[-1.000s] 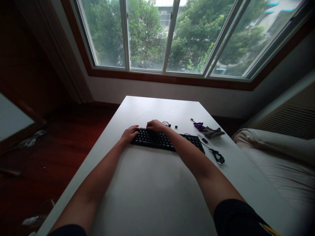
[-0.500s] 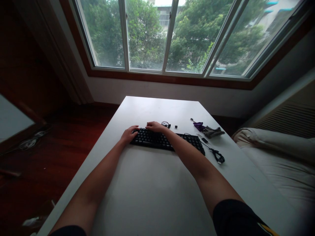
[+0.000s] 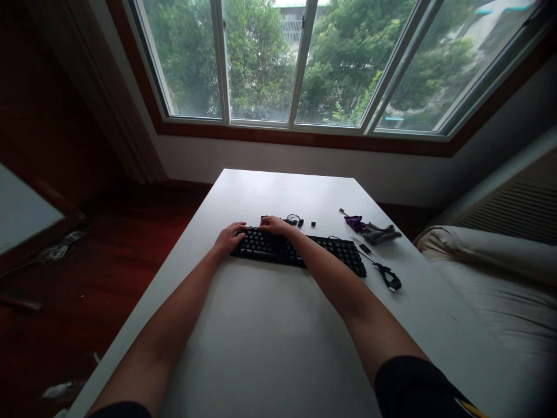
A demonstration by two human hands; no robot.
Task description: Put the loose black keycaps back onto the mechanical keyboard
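Note:
A black keyboard (image 3: 339,249) lies on the white table (image 3: 261,325). At its left end, my left hand (image 3: 229,238) is closed on the edge, with thumb and fingers around the corner. My right hand (image 3: 276,225) is over the upper left keys, its fingers bent down and closed together; what is in the fingertips is too small and hidden to make out. My right forearm covers part of the keys. Just behind the keyboard are small black pieces (image 3: 300,223), some hidden by my right hand, and a single black keycap (image 3: 313,224).
Right of the keyboard lie a coiled black cable (image 3: 389,278), a small black block (image 3: 364,248), a grey and purple cloth (image 3: 378,234) and a small brush (image 3: 342,211). A beige padded seat (image 3: 474,278) borders the table on the right. Windows (image 3: 261,64) stand beyond.
My right fingertips have shifted very slightly to the right over the keys. My left hand and the keyboard stay in place; the camera view has moved a little.

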